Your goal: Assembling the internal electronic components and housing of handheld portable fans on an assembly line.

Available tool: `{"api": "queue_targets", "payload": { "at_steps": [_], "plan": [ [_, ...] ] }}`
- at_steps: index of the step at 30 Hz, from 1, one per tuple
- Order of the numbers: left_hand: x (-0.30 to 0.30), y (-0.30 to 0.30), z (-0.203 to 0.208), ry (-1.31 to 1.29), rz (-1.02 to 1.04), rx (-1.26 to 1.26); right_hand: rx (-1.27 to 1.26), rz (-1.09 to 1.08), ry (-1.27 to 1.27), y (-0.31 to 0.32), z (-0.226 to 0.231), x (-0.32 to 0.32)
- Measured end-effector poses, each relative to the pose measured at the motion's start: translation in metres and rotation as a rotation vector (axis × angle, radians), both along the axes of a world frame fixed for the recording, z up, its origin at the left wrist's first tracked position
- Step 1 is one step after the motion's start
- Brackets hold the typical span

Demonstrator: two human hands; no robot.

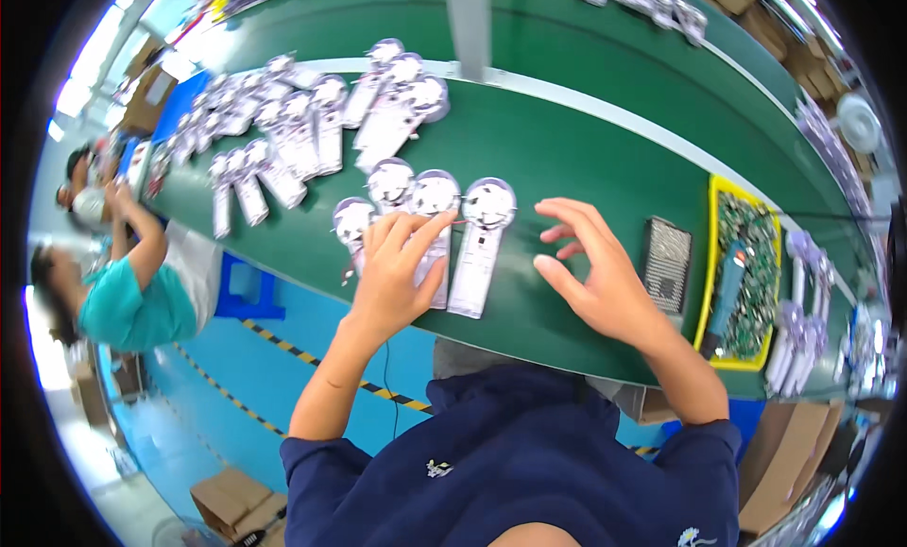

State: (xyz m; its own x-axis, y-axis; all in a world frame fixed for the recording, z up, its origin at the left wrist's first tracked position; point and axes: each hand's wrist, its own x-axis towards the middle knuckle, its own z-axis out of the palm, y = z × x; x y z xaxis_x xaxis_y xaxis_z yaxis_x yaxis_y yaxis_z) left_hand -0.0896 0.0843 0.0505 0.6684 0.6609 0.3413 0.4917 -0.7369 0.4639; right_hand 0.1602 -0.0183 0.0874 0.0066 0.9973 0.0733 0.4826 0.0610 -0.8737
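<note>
Several white paddle-shaped housings, each with a round head and a long handle, lie in front of me on the green table. The rightmost of them is a housing (477, 273) with dark spots on its head and a short red wire at its left edge. My left hand (392, 268) is over the housings beside it, palm down with the fingers apart. Its index fingertip reaches the red wire; whether it touches the wire I cannot tell. Partly under that hand is another housing (436, 194). My right hand (600, 278) hovers to the right of the housings, fingers spread and holding nothing.
A yellow tray (707, 264) of green circuit boards stands at the right, a blue-handled tool (727, 287) on top. Beside it is a dark box (667, 264) of small metal parts. More housings (293, 122) crowd the far left. A person (142, 282) in teal sits at left.
</note>
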Motion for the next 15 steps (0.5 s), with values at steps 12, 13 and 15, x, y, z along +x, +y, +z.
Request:
{"api": "queue_targets", "payload": {
  "at_steps": [12,13,15],
  "plan": [
    [0.050,0.026,-0.007,0.062,-0.286,0.078,0.230,-1.096,0.044,-0.185,-0.024,0.147],
    [0.056,0.025,-0.007,0.068,-0.307,0.077,0.167,-1.119,-0.104,-0.187,-0.022,0.165],
    [0.064,0.017,-0.008,0.077,-0.331,0.036,0.124,-1.137,-0.357,-0.185,-0.022,0.199]
  ]
}}
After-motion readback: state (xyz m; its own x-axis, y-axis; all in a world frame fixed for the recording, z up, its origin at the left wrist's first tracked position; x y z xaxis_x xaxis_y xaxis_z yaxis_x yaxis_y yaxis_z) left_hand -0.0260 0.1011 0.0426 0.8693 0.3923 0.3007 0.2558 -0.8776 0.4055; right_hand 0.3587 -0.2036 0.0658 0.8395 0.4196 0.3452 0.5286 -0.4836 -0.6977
